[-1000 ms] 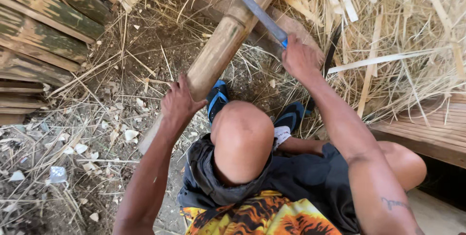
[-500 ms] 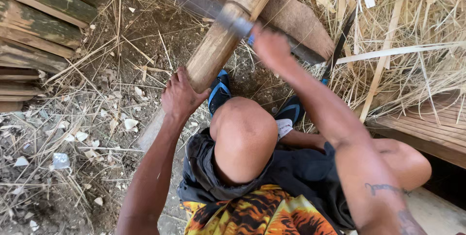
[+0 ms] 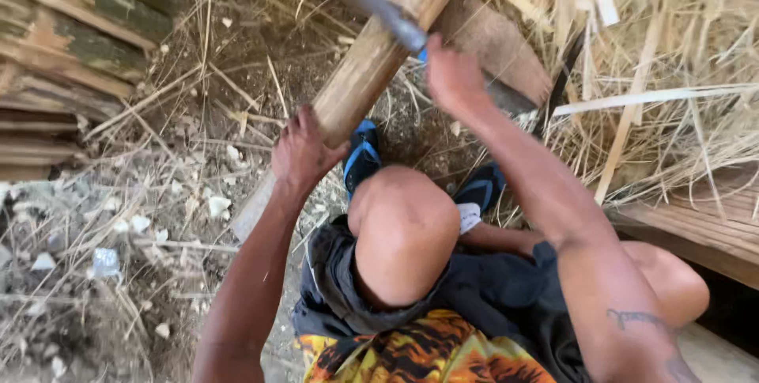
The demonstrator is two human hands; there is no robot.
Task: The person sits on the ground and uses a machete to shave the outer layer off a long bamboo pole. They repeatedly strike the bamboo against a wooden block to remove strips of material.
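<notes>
A thick bamboo pole [image 3: 379, 51] runs slantwise from the top centre down to the lower left. My left hand [image 3: 302, 152] grips it from the left side and steadies it. My right hand [image 3: 452, 76] is closed on the blue handle of a long knife [image 3: 371, 0]. The grey blade lies across the pole near the top, blurred by motion. My bent knee [image 3: 403, 229] rises in the middle, with blue sandals [image 3: 362, 158] on my feet just below the pole.
Split bamboo strips and dry shavings [image 3: 648, 75] pile up at the right. Old weathered bamboo slats [image 3: 71, 35] are stacked at the left. Chips and litter cover the dirt ground [image 3: 118, 233]. A wooden plank edge [image 3: 696, 225] lies at the right.
My right hand has swung the knife down and leftward from a raised position, so the blade now crosses the pole. My left hand has stayed on the pole.
</notes>
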